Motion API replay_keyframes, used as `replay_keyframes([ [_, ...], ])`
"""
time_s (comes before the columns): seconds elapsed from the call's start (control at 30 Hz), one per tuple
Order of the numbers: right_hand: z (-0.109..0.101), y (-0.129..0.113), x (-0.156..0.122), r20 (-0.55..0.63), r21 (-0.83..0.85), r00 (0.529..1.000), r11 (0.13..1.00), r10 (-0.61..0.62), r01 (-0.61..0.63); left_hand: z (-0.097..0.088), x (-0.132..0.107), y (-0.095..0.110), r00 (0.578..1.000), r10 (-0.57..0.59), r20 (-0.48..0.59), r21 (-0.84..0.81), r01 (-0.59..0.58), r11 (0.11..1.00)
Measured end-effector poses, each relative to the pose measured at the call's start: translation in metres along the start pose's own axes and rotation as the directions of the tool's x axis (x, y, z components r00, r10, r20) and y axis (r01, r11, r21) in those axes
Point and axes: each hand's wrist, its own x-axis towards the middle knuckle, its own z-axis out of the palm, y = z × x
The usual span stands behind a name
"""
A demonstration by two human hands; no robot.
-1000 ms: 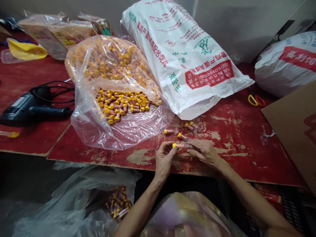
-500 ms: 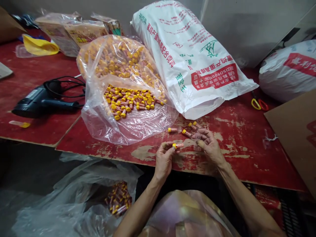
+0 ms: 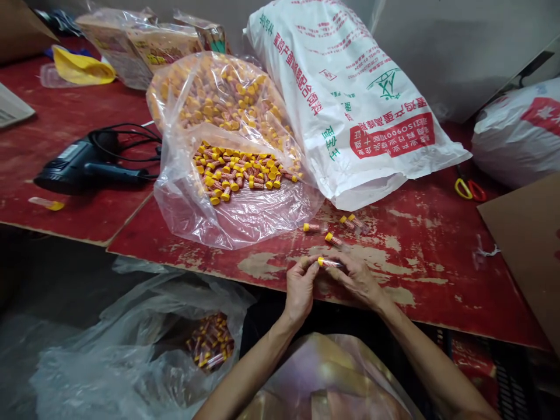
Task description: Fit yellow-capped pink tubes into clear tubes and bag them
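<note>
In front of me, a small clear tube (image 3: 330, 263) with a yellow cap and pinkish bits inside lies level between my hands. My left hand (image 3: 301, 286) pinches it at the cap end. The fingers of my right hand (image 3: 359, 279) are closed around its other end, which they partly hide. Just beyond, on the red table, lie several more yellow-capped tubes (image 3: 311, 227), some with clear material past the filled part. Farther left, a large clear plastic bag (image 3: 175, 216) lies open, full of such tubes.
A white printed sack (image 3: 350, 105) leans behind the tubes. A heat gun (image 3: 83, 163) with its cord lies left, scissors (image 3: 469, 188) right. A cardboard box (image 3: 525, 233) borders the right side. Below the table edge, another plastic bag (image 3: 109, 356) holds more tubes.
My right hand has moved left and down from near the loose tubes to the tube in my left hand, and now closes on its far end. The view has shifted slightly.
</note>
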Motion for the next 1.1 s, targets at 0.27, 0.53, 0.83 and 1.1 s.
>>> replay_keyframes([
  [0.27, 0.011, -0.006, 0.001, -0.114, -0.250, 0.992, 0.968, -0.052, 0.022, 0.004, -0.005, -0.001, 0.994, 0.096, 0.054, 0.230, -0.106, 0.967],
  [0.53, -0.008, -0.009, 0.036, 0.288, -0.705, 0.926, 0.709, 0.244, 0.032, -0.006, 0.011, 0.031, 0.903, 0.247, 0.351, 0.740, -0.429, 0.517],
  [0.83, 0.002, 0.003, 0.034, 0.318, -0.641, 0.938, 0.698, -0.136, 0.318, -0.083, 0.126, 0.136, 0.714, 0.694, 0.088, 0.994, -0.015, -0.110],
  [1.1, 0.025, 0.013, 0.047, -0.065, -0.774, 0.874, 0.577, -0.482, 0.261, -0.109, 0.184, 0.166, 0.758, 0.637, 0.143, 0.914, 0.147, -0.379],
])
